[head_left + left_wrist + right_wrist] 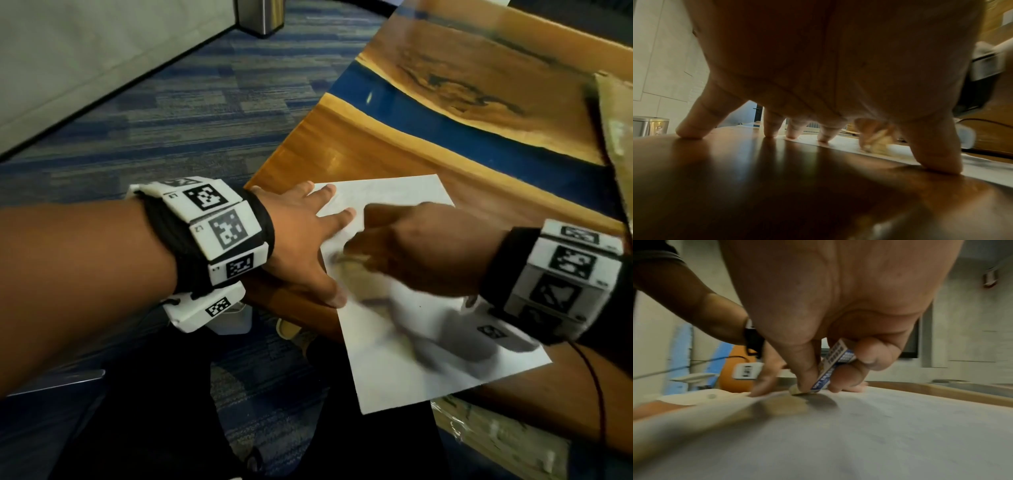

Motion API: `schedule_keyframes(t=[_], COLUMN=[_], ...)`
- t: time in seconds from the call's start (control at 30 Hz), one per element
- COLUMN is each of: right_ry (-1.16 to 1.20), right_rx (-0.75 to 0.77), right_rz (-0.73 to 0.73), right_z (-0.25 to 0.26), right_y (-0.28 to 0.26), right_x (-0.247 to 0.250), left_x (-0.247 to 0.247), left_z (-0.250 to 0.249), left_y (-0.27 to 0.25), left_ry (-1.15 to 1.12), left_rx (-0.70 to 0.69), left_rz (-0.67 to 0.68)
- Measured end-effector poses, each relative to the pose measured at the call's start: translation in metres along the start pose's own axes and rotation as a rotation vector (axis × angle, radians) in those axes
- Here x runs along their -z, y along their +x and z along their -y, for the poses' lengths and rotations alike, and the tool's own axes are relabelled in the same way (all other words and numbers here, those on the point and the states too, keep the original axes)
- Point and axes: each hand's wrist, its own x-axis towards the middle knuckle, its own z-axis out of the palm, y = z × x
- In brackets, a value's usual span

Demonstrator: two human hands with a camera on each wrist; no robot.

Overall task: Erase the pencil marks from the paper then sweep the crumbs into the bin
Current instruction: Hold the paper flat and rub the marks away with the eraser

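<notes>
A white sheet of paper (pixel 404 342) lies on the wooden table (pixel 359 150) near its front left corner. My left hand (pixel 308 233) lies flat with spread fingers, the fingertips (pixel 823 138) pressing the paper's left edge. My right hand (pixel 411 246) pinches an eraser (pixel 833 368) in a blue and white sleeve, its tip down on the paper (pixel 879 426) just right of the left fingers. The right hand is blurred in the head view. The eraser (pixel 879 142) shows as a pale blur in the left wrist view. A steel bin (pixel 260 17) stands on the carpet far off.
The table has a blue resin strip (pixel 462 126) across its middle. A cardboard box (pixel 616 137) sits at the right edge. Blue carpet (pixel 171 120) lies left of the table. The bin (pixel 649 126) appears beyond the table edge in the left wrist view.
</notes>
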Motion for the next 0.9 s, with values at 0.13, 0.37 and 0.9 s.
schedule_keyframes(t=[0.13,0.37,0.9], right_ry=[-0.033,-0.005,0.023], right_rx=[-0.157,-0.182,-0.352], right_rz=[-0.08,-0.056,-0.051], right_z=[-0.016,-0.02,-0.039], right_y=[0.0,-0.003,-0.006], right_x=[0.001,0.0,-0.012], left_x=[-0.001,0.0,0.013], left_z=[-0.001,-0.002,-0.003], left_y=[-0.001,-0.001,-0.017], left_ry=[0.01,0.006,0.003], left_rx=[0.013,0.012,0.029], left_rz=[0.001,0.01,-0.066])
